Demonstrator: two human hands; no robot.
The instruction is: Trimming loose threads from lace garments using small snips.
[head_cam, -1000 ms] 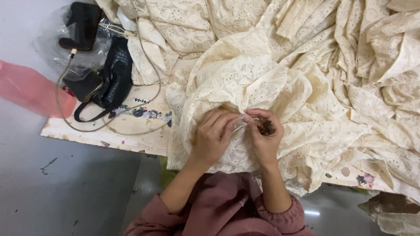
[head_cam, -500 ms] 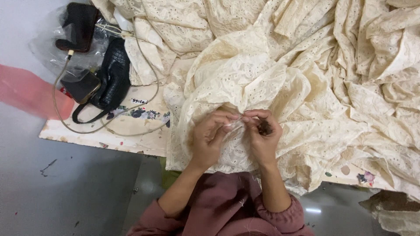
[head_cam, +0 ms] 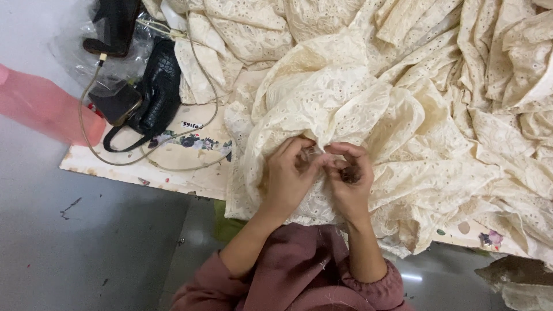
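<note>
While the left hand (head_cam: 290, 175) pinches cream eyelet fabric (head_cam: 368, 103) at the surface's near edge, the right hand (head_cam: 349, 178) grips it, touching, with a small dark object.

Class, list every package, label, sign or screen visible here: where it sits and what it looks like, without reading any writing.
Clear plastic bag: top left, crumpled, under the black items.
Phone: left of the black handbag, dark screen, cable attached.
Handwritten mark: small, dark, on the cream board.
</note>
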